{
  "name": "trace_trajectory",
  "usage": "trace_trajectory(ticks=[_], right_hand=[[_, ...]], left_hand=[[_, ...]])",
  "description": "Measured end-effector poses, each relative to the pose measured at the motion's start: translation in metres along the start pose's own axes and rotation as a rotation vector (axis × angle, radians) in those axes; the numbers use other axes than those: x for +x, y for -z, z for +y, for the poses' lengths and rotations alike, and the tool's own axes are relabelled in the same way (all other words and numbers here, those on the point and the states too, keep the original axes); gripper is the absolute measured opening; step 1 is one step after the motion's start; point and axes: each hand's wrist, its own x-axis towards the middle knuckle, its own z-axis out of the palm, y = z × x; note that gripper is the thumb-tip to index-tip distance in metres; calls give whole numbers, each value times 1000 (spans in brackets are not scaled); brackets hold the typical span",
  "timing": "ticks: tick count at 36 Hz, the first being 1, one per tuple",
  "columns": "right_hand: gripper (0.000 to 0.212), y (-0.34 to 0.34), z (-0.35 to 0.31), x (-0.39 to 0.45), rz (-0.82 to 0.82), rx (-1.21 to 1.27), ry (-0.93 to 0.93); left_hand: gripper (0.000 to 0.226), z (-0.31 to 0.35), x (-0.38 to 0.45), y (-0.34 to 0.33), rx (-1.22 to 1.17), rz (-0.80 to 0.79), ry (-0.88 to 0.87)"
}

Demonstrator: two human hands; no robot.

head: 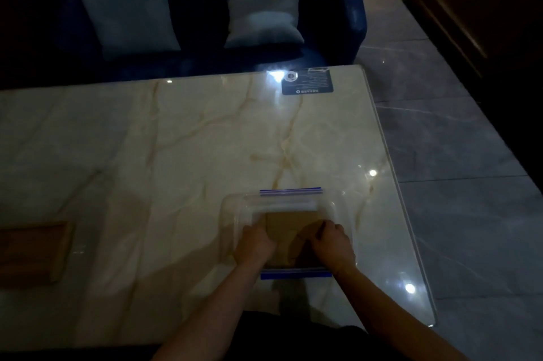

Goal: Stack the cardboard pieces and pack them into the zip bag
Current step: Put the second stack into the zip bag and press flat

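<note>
Pushing a brown cardboard stack [289, 227] into a clear zip bag [282, 207], both hands work at the near edge of the marble counter [176, 140], right in front of the person. Left hand [255, 243] curls shut at the stack's left side, right hand [332, 246] curls shut at its right side; whether each grip pinches cardboard, bag film or both I cannot tell, dim and blurred. Bag lies flat, one blue zip strip [291, 191] at the far end, another blue strip [295, 274] at the near end by the wrists, so which end is the mouth is unclear; near one seems likelier, since the hands enter there. Risks: stack fans out or skews if the two sides are pushed unevenly, corners snag the film and bunch it, bag slides away on the glossy counter since nothing pins it, zip strip folds under the cardboard and will not close. How many pieces are in the stack cannot be counted; the near part is covered by the hands. Another brown flat piece [32, 252] sits well apart at the left edge, cut off by the frame, cardboard or wood unclear; if cardboard, it could get left out. Dark card [307, 83] at the far corner has unreadable print. Glare spots wash out bits of the surface.
</note>
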Motion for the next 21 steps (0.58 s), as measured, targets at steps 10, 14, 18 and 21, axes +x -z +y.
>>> trace_trajectory(ticks=[10,14,18,21], right_hand=[[29,7,-1,-2,-140,512,-84],[27,8,-2,-2,-164,527,-107],[26,9,-1,-4,-169,537,-111],[31,9,0,-5,-165,483,-91]], left_hand=[[50,-4,-3,-10,-758,-123,131],[47,-4,-2,-10,-781,-144,131],[47,-4,0,-9,-801,-169,141],[44,-5,0,-11,-769,-174,96]])
